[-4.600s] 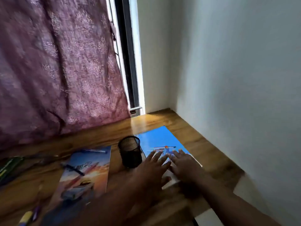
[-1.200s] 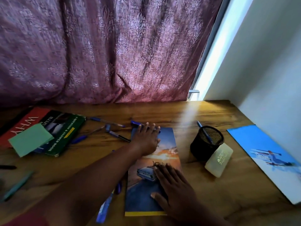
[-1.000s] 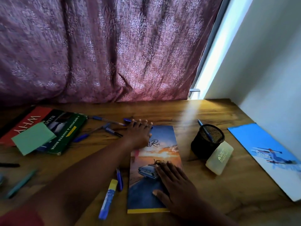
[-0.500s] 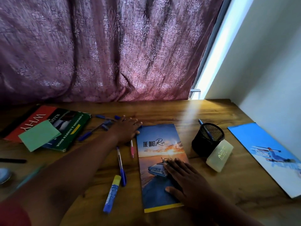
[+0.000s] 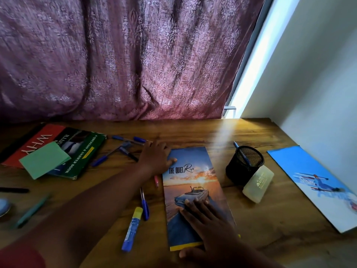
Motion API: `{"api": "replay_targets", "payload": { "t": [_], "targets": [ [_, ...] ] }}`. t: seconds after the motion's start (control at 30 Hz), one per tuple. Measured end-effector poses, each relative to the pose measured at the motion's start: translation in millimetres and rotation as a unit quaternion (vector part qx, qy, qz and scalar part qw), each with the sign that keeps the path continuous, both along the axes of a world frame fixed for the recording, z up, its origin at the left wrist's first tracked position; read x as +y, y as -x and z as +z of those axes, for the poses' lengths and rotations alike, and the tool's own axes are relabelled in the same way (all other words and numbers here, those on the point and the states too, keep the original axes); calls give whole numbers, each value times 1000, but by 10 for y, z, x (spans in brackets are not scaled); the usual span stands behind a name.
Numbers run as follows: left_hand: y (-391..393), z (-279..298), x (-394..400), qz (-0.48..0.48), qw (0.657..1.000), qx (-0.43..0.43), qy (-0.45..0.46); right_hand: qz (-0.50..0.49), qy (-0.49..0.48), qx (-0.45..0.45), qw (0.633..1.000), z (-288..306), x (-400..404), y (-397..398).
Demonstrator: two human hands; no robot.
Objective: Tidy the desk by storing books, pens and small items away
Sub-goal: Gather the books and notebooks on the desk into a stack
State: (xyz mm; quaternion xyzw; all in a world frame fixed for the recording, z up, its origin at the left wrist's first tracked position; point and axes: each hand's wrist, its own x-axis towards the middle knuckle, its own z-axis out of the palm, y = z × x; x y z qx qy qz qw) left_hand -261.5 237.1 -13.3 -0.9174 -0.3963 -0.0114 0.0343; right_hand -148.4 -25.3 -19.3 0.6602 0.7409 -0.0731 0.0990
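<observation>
Wooden desk (image 5: 193,132) w/ a purple patterned curtain (image 5: 116,55) hanging along its far edge. In the middle lies a long book, "The Quiet Ride" (image 5: 195,182), car & sunset on the cover, flat on the wood. Right hand (image 5: 210,227) is pressed palm-down on its near end, fingers spread flat, not clasping anything. Left hand (image 5: 154,157) reaches across from the near left and rests at the book's far-left corner, thumb on the cover edge, fingers loose and flat, nothing held.

Just left of the book: a pink pen (image 5: 156,180), a blue pen (image 5: 144,204) and a blue-and-yellow marker (image 5: 132,229), all lying on the desk. Further back, by the left hand, several more blue pens (image 5: 116,151) scattered. Far left: a red "WHY" book (image 5: 32,144) w/ a green Q&A book (image 5: 81,151) overlapping it, and a green sticky-note pad (image 5: 44,160) on top of both. Near left edge: a black pen (image 5: 13,190) and a teal pen (image 5: 31,211), blurred.

Right of the middle book stands a black mesh pen cup (image 5: 244,165) w/ one blue pen inside; a pale yellowish eraser-like block (image 5: 257,183) leans against it. Far right, along the white wall (image 5: 318,93), a light blue book (image 5: 313,182) lies flat.
</observation>
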Motion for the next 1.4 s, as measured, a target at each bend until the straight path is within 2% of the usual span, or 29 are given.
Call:
{"api": "replay_targets", "payload": {
  "t": [0.17, 0.3, 0.4, 0.5, 0.57, 0.77, 0.93, 1.07, 1.17, 1.27, 1.4],
  "targets": [
    [-35, -33, -36, 43, 999, 7, 25, 7, -22, -4, 1000, 12, -12, -29],
    [-103, 43, -19, 73, 992, -42, 94, 84, -109, -22, 990, -90, 6, -98],
    [-157, 149, 33, 99, 982, -92, 129, 128, -130, -32, 983, -84, -13, -111],
    [-221, 309, 79, 106, 945, -195, 241, 166, -150, -32, 974, -11, -15, -146],
    [-263, 454, 127, 100, 920, -263, 274, 196, -167, -45, 965, 57, 6, -195],
    [-528, 1104, 72, 77, 878, -435, 182, 192, -263, -1, 946, 354, 48, -390],
    [-1028, 1841, -176, 30, 789, -602, 119, 182, -343, 3, 922, 777, -33, -774],
    [-1555, 2292, -432, 8, 747, -655, 111, 189, -379, -15, 906, 992, -211, -1417],
    [-2097, 2380, -652, 14, 713, -685, 149, 188, -396, -25, 898, 1005, -418, -2000],
    [-2755, 2210, -839, 35, 689, -691, 216, 173, -379, -60, 907, 883, -654, -2642],
    [-3610, 1682, -1062, 92, 679, -662, 304, 137, -340, -65, 928, 583, -1015, -3500]
  ]
}}
